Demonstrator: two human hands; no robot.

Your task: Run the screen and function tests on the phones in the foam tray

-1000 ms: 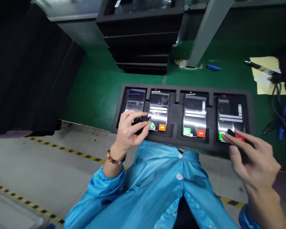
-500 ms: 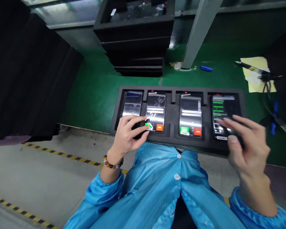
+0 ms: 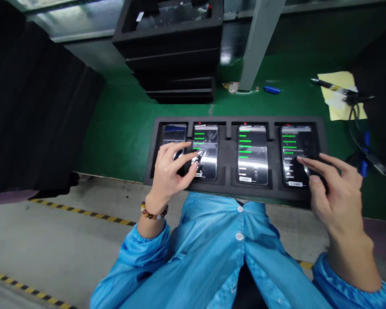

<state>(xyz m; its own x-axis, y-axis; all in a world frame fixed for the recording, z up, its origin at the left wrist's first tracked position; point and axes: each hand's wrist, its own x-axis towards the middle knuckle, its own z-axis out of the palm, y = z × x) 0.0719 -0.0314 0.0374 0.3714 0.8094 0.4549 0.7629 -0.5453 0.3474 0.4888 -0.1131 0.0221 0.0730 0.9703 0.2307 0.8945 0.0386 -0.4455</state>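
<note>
Several smartphones lie face up in the pockets of a black foam tray [image 3: 227, 148] at the bench's front edge. My left hand [image 3: 172, 169] is open over the second smartphone from the left [image 3: 210, 150], fingertips at its left side; whether they touch the glass I cannot tell. The leftmost smartphone [image 3: 175, 133] is dark and partly covered by that hand. Green text lines show on the third smartphone [image 3: 253, 150]. With fingers apart, my right hand [image 3: 336, 189] has its index fingertip at the screen of the rightmost smartphone [image 3: 294, 148], which also lists green and white lines.
A stack of black foam trays [image 3: 173, 60] stands behind, beside a grey metal post [image 3: 260, 43]. A blue cap [image 3: 272, 89], a pen [image 3: 333, 86] on yellow paper [image 3: 337, 111] and a cable [image 3: 352, 124] lie to the right. Dark stacked material [image 3: 35, 107] rises at left.
The second and third smartphones' screens switched from green and red buttons to green text lists. My left fingers shifted slightly up; my right index finger settled on the rightmost screen.
</note>
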